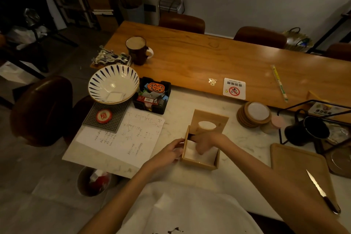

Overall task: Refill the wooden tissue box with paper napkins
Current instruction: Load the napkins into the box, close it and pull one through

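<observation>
The wooden tissue box (197,164) sits open-topped at the lower centre of the frame, on a pale marble counter (180,104). White paper napkins (190,155) lie inside it. Its lid (209,118), a wooden panel with an oval opening, rests tilted just behind the box, at its far edge.

The right hand (206,142) reaches down into the box from the right, fingers bent onto the napkins; whether they pinch the paper or only press it cannot be told. The left hand (171,153) grips the box's left wall, fingers curled against the outside.

Just left of the box lies a sheet of handwritten paper (129,137). Above it, a gridded mat (114,121) carries a red round tin (103,116), with a white bowl with blue stripes (113,83) beyond it and a black tray of small items (152,95) to the bowl's right. Further up, at the left end of a wooden table (209,57), stand a dark mug (137,50) and a toy car (110,57).

Right of the lid sits a stack of coasters (254,114), with a no-smoking sign (234,88) above it. At the right edge are a black cup (307,131) and a cutting board (296,167) bearing a knife (322,194). A waste bin (94,181) stands on the floor at lower left.
</observation>
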The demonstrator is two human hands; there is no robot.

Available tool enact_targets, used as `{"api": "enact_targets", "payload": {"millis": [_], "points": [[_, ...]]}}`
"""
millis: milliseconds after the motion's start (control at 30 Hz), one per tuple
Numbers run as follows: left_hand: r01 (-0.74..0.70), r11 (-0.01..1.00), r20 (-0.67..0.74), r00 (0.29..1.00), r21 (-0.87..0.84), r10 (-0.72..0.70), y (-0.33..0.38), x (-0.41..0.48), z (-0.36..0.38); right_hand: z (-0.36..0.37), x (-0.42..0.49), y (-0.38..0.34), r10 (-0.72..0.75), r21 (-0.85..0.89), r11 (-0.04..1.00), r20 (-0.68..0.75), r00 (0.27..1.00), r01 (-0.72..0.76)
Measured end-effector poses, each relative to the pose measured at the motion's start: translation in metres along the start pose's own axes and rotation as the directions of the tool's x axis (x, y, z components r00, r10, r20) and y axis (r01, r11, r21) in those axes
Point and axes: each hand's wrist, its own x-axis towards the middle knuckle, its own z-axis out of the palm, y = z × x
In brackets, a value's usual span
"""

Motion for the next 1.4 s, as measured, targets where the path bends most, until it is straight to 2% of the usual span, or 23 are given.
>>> {"api": "enact_targets", "payload": {"millis": [133, 233, 367, 533, 733, 1300, 1400], "points": [[0.003, 1.0, -0.006, 1.0, 0.007, -0.003, -0.003, -0.001, 0.0, 0.0, -0.002, -0.001, -0.017, 0.025, 1.0, -0.001, 1.0, 0.017], [-0.006, 1.0, -0.015, 1.0, 0.004, 0.006, -0.003, 0.0, 0.001, 0.01, 0.0, -0.004, -0.014, 0.148, 0.989, -0.097, 0.995, 0.028], [-0.006, 0.999, -0.032, 0.999, 0.032, 0.007, -0.007, 0.001, 0.001, 0.02, 0.0, 0.004, -0.038, 0.144, 0.987, -0.211, 0.977, 0.069], [-0.011, 0.998, -0.041, 0.999, 0.069, 0.014, -0.01, 0.002, 0.004, 0.032, -0.003, 0.008, -0.02, 0.228, 0.97, -0.268, 0.963, 0.084], [-0.013, 0.996, -0.028, 0.999, 0.088, 0.016, -0.008, 0.003, 0.002, 0.035, 0.003, 0.01, -0.024, 0.306, 0.945, -0.274, 0.961, 0.111], [0.015, 0.991, -0.055, 0.998, 0.136, -0.008, -0.017, 0.007, 0.003, 0.034, -0.002, 0.014, -0.066, 0.351, 0.922, -0.278, 0.958, 0.166], [-0.063, 0.961, -0.064, 0.994, 0.27, 0.083, -0.01, 0.005, 0.004, 0.041, -0.018, 0.02, -0.055, 0.4, 0.892, -0.364, 0.93, 0.209]]}}
